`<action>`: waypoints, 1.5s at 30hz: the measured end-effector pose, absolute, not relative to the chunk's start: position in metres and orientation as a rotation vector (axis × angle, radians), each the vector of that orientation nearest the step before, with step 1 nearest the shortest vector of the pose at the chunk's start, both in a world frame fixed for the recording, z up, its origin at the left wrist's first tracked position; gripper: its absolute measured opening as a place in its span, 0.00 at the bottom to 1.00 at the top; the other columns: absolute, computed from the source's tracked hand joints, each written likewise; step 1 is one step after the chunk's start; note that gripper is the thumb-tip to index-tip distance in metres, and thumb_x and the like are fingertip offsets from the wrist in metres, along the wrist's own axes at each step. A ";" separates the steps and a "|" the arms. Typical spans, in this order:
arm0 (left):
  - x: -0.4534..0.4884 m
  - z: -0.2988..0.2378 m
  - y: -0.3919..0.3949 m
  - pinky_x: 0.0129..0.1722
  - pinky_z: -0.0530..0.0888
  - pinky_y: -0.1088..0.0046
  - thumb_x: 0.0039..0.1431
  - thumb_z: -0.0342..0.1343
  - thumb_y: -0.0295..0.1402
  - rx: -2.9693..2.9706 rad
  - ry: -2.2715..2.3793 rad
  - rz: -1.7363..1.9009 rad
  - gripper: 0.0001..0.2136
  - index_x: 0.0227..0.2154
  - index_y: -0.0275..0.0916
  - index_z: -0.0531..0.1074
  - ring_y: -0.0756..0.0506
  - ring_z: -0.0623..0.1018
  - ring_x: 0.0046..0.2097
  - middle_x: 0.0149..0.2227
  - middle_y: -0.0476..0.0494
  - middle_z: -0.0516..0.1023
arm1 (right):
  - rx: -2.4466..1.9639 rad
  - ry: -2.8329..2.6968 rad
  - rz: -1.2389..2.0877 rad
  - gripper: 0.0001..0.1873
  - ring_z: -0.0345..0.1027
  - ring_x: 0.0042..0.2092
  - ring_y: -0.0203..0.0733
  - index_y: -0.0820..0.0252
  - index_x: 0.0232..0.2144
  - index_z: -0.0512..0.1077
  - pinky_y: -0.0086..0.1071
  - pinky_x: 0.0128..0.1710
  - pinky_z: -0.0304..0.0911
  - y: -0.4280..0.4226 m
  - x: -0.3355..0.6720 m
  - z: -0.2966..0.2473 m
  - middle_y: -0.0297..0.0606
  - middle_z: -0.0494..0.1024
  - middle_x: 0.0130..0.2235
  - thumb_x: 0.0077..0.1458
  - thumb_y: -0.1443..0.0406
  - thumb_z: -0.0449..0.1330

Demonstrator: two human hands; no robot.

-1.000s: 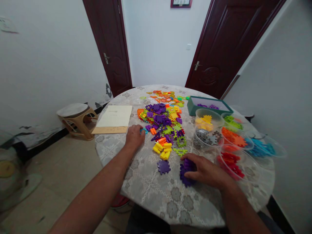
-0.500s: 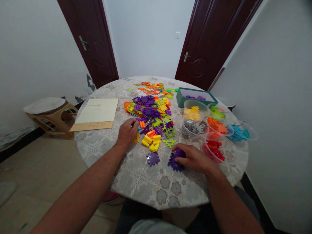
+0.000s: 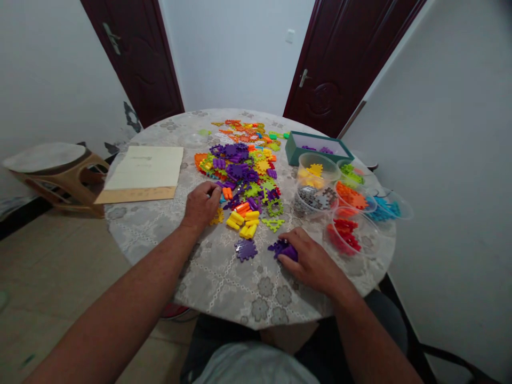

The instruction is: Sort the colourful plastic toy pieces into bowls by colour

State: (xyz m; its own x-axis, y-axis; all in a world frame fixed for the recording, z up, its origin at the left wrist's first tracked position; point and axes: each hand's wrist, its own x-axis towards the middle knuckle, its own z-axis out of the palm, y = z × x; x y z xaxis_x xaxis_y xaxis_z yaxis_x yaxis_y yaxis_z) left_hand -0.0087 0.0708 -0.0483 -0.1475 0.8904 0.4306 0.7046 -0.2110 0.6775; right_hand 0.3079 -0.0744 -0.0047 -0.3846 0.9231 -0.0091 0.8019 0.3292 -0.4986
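Note:
A heap of coloured plastic building pieces (image 3: pixel 246 170) covers the middle of a round table (image 3: pixel 224 288) with a grey patterned cloth. My left hand (image 3: pixel 201 206) rests curled at the heap's left edge, its fingertips against purple and orange pieces; a yellow piece (image 3: pixel 218 216) lies beside it. My right hand (image 3: pixel 310 260) is closed over a stack of purple pieces (image 3: pixel 282 248) near the front of the table. A single purple piece (image 3: pixel 245 249) lies flat between my hands. Yellow tube pieces (image 3: pixel 245 222) sit just beyond it.
Clear tubs to the right hold sorted pieces: yellow (image 3: pixel 316 169), grey (image 3: pixel 316 198), orange (image 3: pixel 352 196), red (image 3: pixel 346 234), green (image 3: pixel 350 172), blue (image 3: pixel 386 209). A teal box (image 3: pixel 316 147) stands behind them. A paper booklet (image 3: pixel 143 172) lies at left; a stool (image 3: pixel 52 170) stands beside the table.
The camera has tilted down and moved back. My left hand has shifted slightly along the heap's edge. My right hand has drawn the purple stack a little toward the table's front.

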 end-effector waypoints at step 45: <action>-0.014 -0.047 0.068 0.41 0.76 0.65 0.64 0.51 0.42 1.921 1.715 1.294 0.12 0.32 0.46 0.76 0.41 0.81 0.38 0.35 0.45 0.83 | -1.594 -1.104 0.949 0.02 0.71 0.32 0.37 0.61 0.40 0.67 0.30 0.30 0.74 0.245 0.431 0.115 0.37 0.72 0.33 0.68 0.67 0.57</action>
State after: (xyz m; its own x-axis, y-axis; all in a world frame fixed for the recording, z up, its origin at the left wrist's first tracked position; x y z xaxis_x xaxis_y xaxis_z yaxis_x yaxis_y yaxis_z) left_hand -0.0143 0.0685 -0.0468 -0.0927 0.8951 0.4361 0.6648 -0.2704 0.6964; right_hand 0.4308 0.2446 0.1148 0.2931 0.9528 -0.0790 0.2219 -0.1482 -0.9638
